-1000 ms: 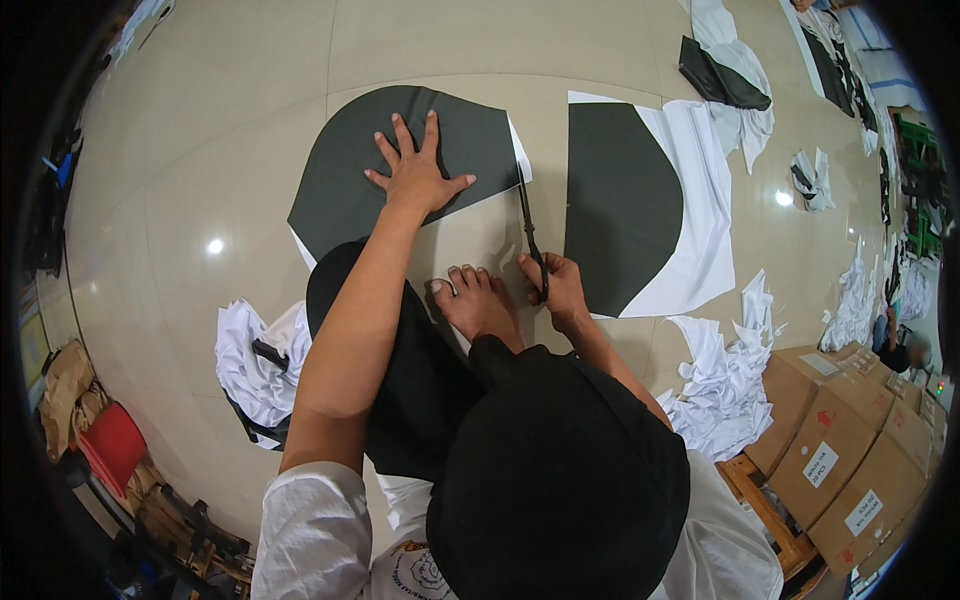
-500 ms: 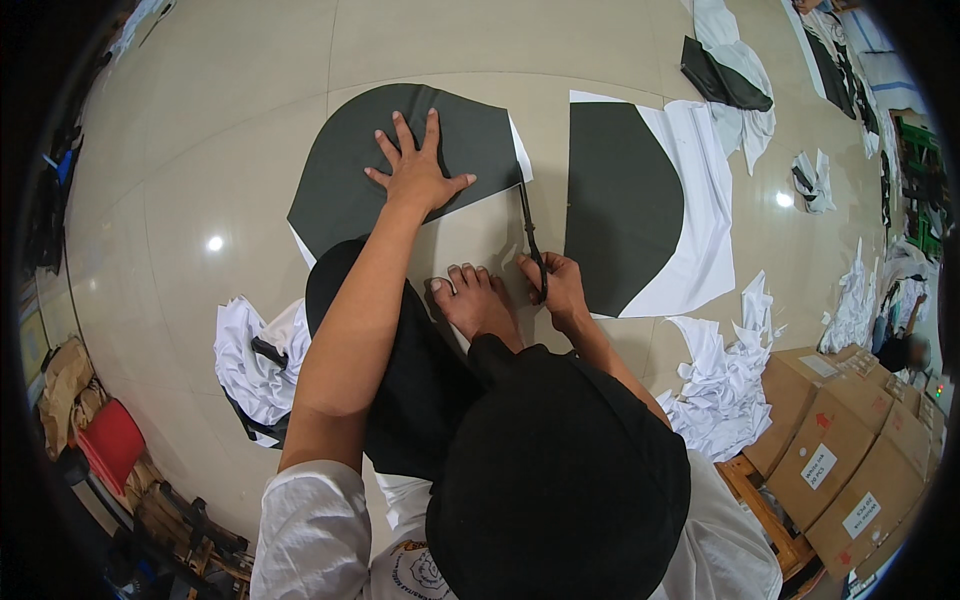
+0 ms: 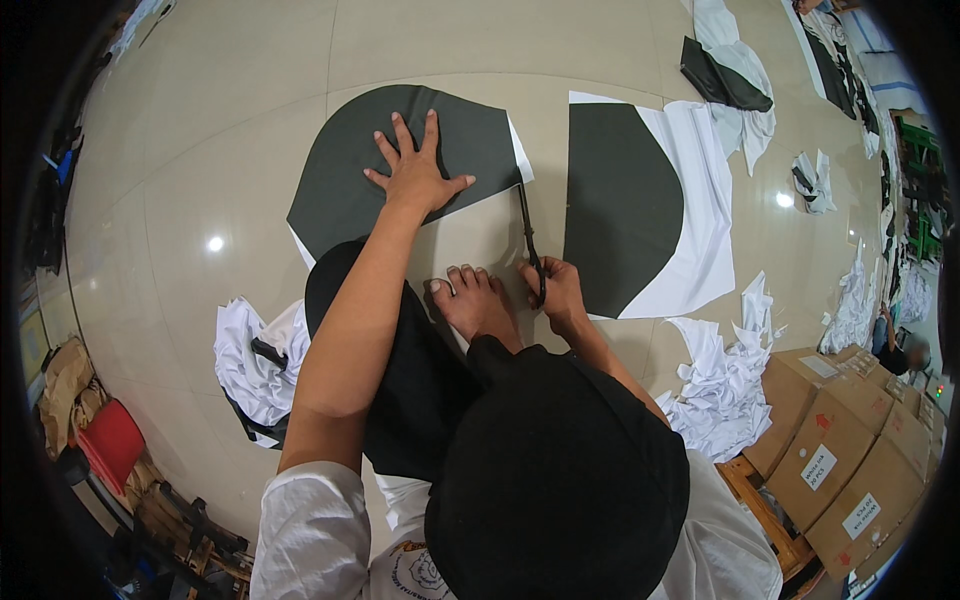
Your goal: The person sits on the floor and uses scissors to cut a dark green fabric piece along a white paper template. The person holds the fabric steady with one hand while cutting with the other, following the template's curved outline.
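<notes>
My left hand point(image 3: 410, 175) lies flat with fingers spread on a rounded dark-grey sheet point(image 3: 340, 180) that has white material showing at its right and lower-left edges. My right hand point(image 3: 560, 300) grips black scissors point(image 3: 530, 235), their blade tips at the sheet's lower-right edge. My bare foot point(image 3: 470, 305) rests on the floor between both hands. Right of the scissors, a second dark-grey piece point(image 3: 615, 205) with a curved side lies on white fabric point(image 3: 700, 230).
Crumpled white fabric point(image 3: 255, 360) lies left of my knee, white scraps point(image 3: 715, 385) at right. Cardboard boxes point(image 3: 830, 450) stand lower right, red chair point(image 3: 110, 445) far left. Another pale-and-black bundle point(image 3: 725, 75) lies upper right. Another person point(image 3: 895, 350) is at the right rim.
The scissor tips have drawn slightly toward me since a second ago. My left hand stays in place. The other person at the right has moved slightly.
</notes>
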`<state>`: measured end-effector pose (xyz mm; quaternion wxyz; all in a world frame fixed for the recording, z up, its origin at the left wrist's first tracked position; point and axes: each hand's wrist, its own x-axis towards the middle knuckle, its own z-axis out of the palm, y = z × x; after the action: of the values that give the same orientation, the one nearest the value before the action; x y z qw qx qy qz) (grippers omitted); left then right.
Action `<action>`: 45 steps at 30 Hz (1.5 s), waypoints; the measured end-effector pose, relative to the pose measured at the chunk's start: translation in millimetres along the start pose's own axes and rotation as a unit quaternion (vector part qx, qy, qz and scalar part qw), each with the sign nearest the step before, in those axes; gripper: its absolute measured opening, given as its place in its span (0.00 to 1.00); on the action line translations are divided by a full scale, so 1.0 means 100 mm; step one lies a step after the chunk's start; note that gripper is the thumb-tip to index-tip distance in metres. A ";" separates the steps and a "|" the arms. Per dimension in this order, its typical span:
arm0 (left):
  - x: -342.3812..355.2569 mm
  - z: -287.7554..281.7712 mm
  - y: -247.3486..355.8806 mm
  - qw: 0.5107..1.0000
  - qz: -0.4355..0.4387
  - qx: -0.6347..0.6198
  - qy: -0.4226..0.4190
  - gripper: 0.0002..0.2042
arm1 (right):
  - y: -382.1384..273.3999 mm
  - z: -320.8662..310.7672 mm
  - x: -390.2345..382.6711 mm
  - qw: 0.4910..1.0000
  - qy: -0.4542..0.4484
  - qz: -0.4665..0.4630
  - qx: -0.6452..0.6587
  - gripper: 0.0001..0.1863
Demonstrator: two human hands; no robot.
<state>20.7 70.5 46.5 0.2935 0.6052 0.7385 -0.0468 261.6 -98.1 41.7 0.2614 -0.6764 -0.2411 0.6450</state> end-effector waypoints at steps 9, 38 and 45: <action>-0.01 -0.02 0.02 1.000 -0.002 0.001 -0.003 0.67 | -0.02 -0.01 -0.03 1.000 -0.003 0.006 -0.007 0.16; -0.01 0.00 0.00 1.000 0.004 0.002 0.007 0.66 | -0.15 0.09 0.12 1.000 0.011 -0.006 0.016 0.15; -0.01 -0.02 0.00 1.000 -0.001 0.003 0.001 0.67 | -0.14 0.05 0.11 1.000 0.010 -0.004 -0.004 0.15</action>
<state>20.6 70.3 48.8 0.2910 0.6059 0.7388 -0.0491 257.7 -80.3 42.2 0.2640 -0.6830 -0.2441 0.6358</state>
